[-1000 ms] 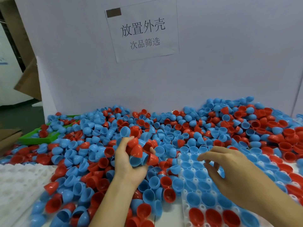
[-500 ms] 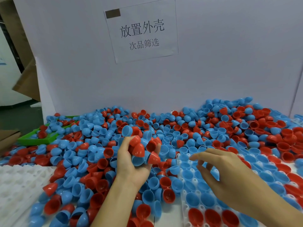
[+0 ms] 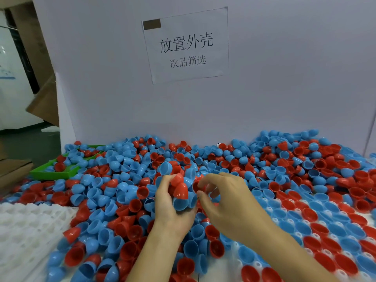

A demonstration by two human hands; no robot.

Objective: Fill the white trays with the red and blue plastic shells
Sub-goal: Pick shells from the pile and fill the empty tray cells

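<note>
Head view. Found worktop heaped with loose red and blue shells (image 3: 126, 176), backed by a white partition board (image 3: 284, 68). Noted cardboard (image 3: 43, 106) and dark floor beyond the left edge. Read a taped paper notice (image 3: 186, 45) on the board: "放置外壳", smaller line "次品筛选". Saw green bin (image 3: 50, 174) at far left, half buried. Found empty white tray (image 3: 22, 237) at near left; second white tray (image 3: 264, 265) at near right, pockets mostly filled (some shells lying loose over it). Left hand (image 3: 168, 208) closed round a clutch of shells, palm up. Right hand (image 3: 227, 202) curled, fingertips pinching at that clutch. No bare surface seen between the trays.
</note>
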